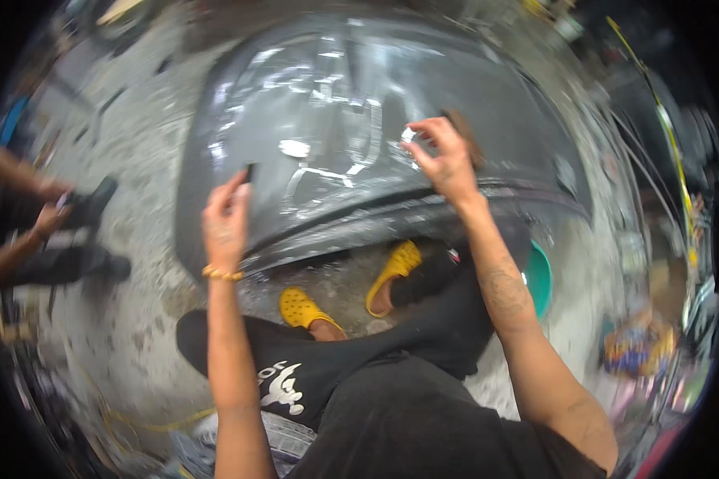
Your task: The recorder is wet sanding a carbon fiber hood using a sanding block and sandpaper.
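Large dark grey curved panel (423,80), glossy and wet-looking, across upper centre of frame; near edge just ahead of yellow clogs (299,307).

Left hand (225,227), left of centre: over panel's left part; fingers narrow, apparently pinching small black piece (250,172); exact grip blurred. Beaded bracelet (222,273) at wrist.

Right hand (447,164), right of centre: thumb and forefinger curved toward each other, tips near, bright spot between; whether film or glare, cannot tell. Brown block (467,142) just beside back of hand; held or resting, cannot tell.

Risks, as judged: slip of small black piece, from wet fingers and thin pinch; scratch on panel, from hard edge or grit dragged across gloss; brown block knocked along panel, from sideways sweep of right hand; smear or print, from bare fingertips on wet surface; bump to near edge, from feet so close beneath.

Surroundings: green bucket (539,279), right of centre, beside knee, partly hidden by leg; liable to tipping by outward shift of that leg. Co-worker's hands (52,203) at far left, well apart from panel, around small object too blurred to name. Colourful bag (639,347), lower right. Yellow line (671,132), upper right, cable or hose unclear. Round dark tyre-like object (120,32), upper left. No obstruction seen between either hand and panel.
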### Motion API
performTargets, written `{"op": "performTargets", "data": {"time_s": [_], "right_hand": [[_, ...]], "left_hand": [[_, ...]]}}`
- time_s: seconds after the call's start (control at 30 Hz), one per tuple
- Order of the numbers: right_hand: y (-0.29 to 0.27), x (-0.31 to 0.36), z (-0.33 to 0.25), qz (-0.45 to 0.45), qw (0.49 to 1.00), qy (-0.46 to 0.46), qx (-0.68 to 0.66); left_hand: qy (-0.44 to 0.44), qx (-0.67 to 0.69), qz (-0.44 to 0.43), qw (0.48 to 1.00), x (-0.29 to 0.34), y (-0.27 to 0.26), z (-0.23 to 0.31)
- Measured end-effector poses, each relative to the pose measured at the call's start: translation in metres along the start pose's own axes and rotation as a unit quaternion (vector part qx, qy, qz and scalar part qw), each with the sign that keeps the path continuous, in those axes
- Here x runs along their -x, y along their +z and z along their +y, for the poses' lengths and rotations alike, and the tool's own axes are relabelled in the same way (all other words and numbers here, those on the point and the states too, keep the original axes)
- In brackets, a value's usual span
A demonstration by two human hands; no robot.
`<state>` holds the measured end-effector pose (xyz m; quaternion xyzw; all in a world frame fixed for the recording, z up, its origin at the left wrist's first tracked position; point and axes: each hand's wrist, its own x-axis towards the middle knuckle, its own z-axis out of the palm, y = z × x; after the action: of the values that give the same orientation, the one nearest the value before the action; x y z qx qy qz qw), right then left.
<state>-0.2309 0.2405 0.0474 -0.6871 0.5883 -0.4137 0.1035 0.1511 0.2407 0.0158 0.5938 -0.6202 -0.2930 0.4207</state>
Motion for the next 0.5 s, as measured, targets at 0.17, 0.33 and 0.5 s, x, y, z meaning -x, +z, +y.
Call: {"op": "performTargets", "data": {"time_s": [0.17, 0.33, 0.5], "right_hand": [[-0.157, 0.144, 0.074, 0.24, 0.936, 0.248, 0.074], [-0.168, 0.327, 0.172, 0.156, 0.747, 0.625, -0.163], [-0.161, 0.403, 0.257, 0.018, 0.732, 0.681, -0.006]], "left_hand": [[-0.017, 0.015, -0.024, 0.999, -0.005, -0.033, -0.015], [-0.045, 0.073, -0.041, 0.995, -0.005, -0.008, -0.018], [-0.055, 0.089, -0.058, 0.993, 0.003, 0.01, -0.031]]}}
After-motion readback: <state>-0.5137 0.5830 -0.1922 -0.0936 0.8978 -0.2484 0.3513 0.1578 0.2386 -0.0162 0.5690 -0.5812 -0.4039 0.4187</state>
